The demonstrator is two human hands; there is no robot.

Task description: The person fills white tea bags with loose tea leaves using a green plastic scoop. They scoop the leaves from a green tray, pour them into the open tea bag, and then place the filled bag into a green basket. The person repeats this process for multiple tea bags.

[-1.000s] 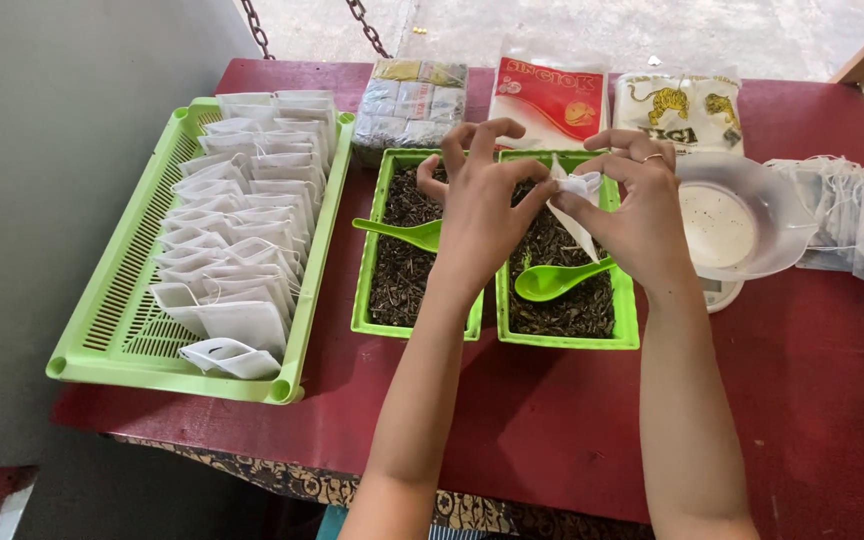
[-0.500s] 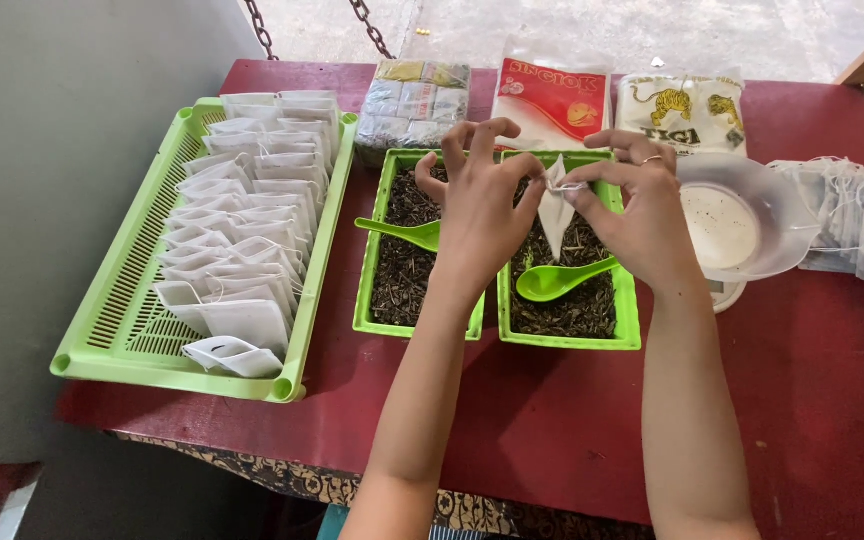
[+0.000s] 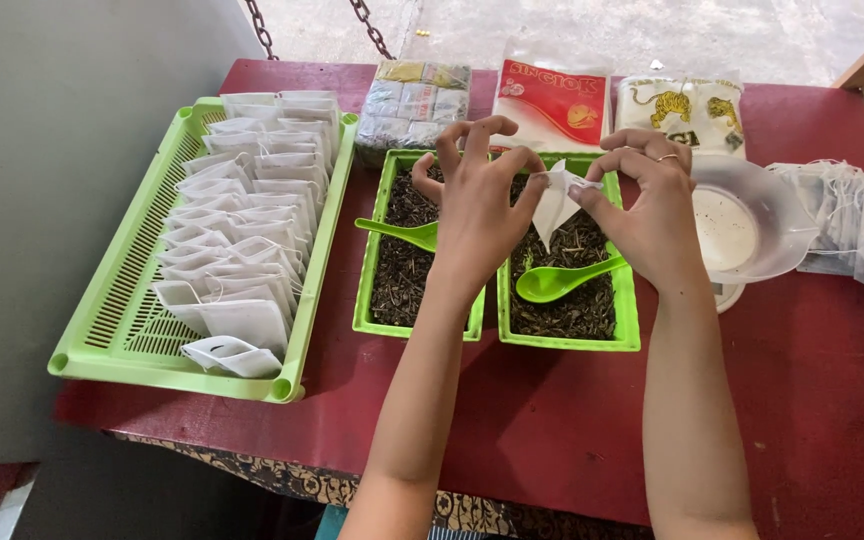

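Observation:
Both hands hold one small white filter bag [image 3: 555, 203] above the right green tray of dark loose tea [image 3: 573, 338]. My left hand [image 3: 477, 205] pinches the bag's left top edge with thumb and forefinger, the other fingers spread. My right hand [image 3: 647, 200] pinches its right top edge. The bag hangs point down. A green spoon [image 3: 557, 281] lies on the tea just under the bag. Another green spoon [image 3: 398, 231] rests in the left tea tray [image 3: 365, 300], partly hidden by my left hand.
A large light-green basket tray [image 3: 122, 320] at the left holds several rows of white bags [image 3: 242, 230]. Three packets [image 3: 552, 100] lie along the far edge. A clear bowl [image 3: 752, 225] and a pile of stringed bags [image 3: 852, 225] sit at the right on the red table [image 3: 552, 430].
The white bag has been turned and pulled taut between both hands, now hanging point down; the hands shifted slightly apart. Trays and spoons stayed put.

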